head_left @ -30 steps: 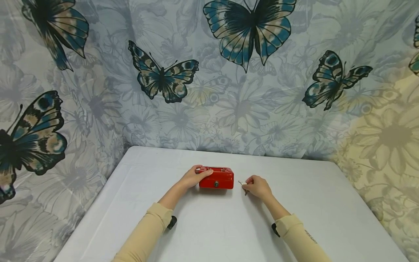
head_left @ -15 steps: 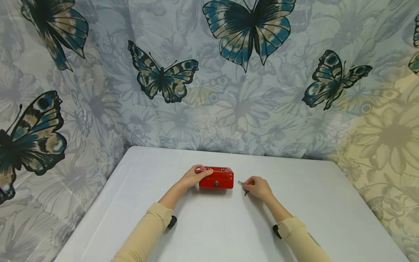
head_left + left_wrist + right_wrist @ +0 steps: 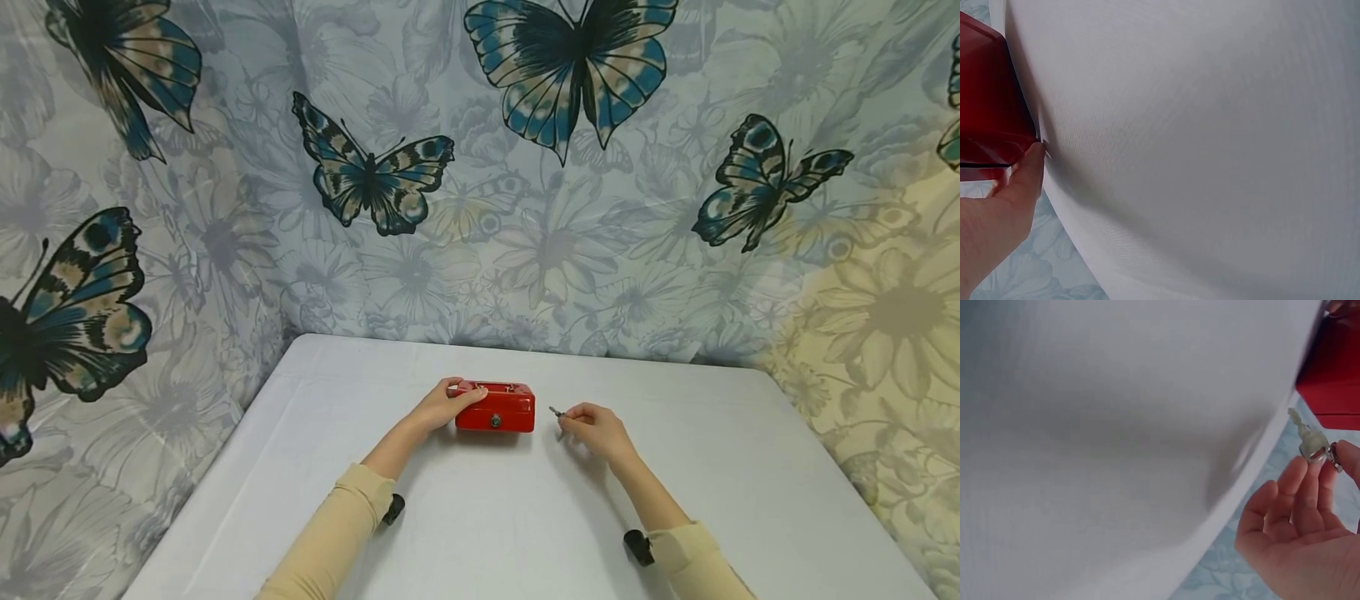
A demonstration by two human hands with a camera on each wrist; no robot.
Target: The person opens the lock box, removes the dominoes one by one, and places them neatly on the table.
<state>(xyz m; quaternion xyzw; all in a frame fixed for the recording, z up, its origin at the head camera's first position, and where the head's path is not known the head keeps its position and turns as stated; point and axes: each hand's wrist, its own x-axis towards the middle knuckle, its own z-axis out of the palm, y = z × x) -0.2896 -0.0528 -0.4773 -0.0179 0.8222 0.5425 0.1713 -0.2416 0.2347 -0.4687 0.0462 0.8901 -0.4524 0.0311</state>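
Observation:
A small red metal cash box (image 3: 504, 410) with a round lock on its front sits on the white table. My left hand (image 3: 437, 407) grips its left end, thumb on the lid and fingers round behind; in the left wrist view fingertips meet the lower corner of the box (image 3: 991, 94). To the right of the box, my right hand (image 3: 597, 430) pinches small keys (image 3: 556, 412) between thumb and fingers. In the right wrist view a key (image 3: 1310, 439) points up and away from the fingertips, a ring at its head, apart from the box. The other right fingers are bent below it.
White cloth covers the table (image 3: 480, 517), whose far edge runs close to a hanging fabric backdrop (image 3: 555, 250) with printed butterflies and flowers. Dark cameras (image 3: 638, 547) sit at both wrists by the rolled sleeves.
The right wrist has turned, and the keys have swung from hanging downward to pointing up and left toward the box. The left hand and the box stay in place.

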